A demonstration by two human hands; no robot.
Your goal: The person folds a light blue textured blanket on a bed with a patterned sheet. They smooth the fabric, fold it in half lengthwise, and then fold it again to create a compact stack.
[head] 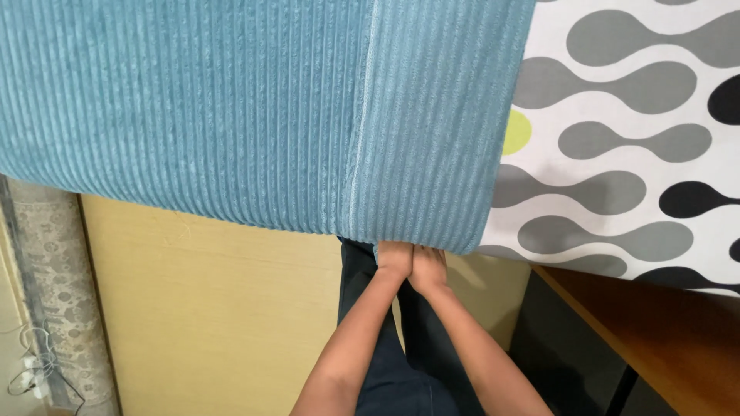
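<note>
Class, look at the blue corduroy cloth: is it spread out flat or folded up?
Spread flat: the blue corduroy cloth lies open across the patterned sheet, one stitched seam visible, no folded layers showing.

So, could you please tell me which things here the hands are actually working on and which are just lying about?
In hand:
- teal ribbed cover, its lower edge gripped
- left hand and right hand, side by side on that edge

Lying about:
- patterned sheet, white with grey, black and yellow blobs
- yellow board
- wooden edge
- cables at the lower left
</note>
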